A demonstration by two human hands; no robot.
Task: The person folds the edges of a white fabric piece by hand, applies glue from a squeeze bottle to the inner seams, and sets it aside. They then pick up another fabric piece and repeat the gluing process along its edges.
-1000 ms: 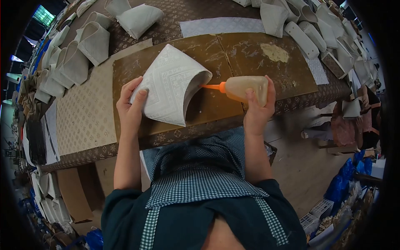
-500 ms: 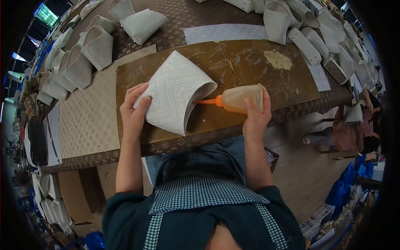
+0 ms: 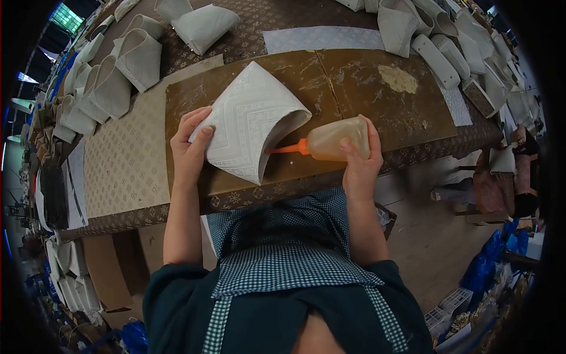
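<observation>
My left hand (image 3: 192, 141) grips the left edge of a white embossed pouch-like piece (image 3: 242, 127), its thumb on the upper face. The piece is held tilted above a brown board (image 3: 383, 127), its curved opening facing right. Closed around a translucent squeeze glue bottle (image 3: 336, 140) is my right hand (image 3: 362, 162). The bottle holds yellowish liquid and lies nearly level. Its orange nozzle (image 3: 289, 148) points left, with the tip at the opening's lower edge; whether it touches the inside is hard to tell.
Similar white pieces (image 3: 138, 59) stand at the left, and more white parts (image 3: 433, 59) are piled at the back right. A patterned cloth (image 3: 130, 159) covers the table. To the right, another person (image 3: 501, 183) sits holding a white piece. Blue bags (image 3: 483, 259) lie lower right.
The nozzle has moved slightly left and down along the opening, and the bottle has shifted left with it. The white piece is turned a little. My left hand keeps its hold.
</observation>
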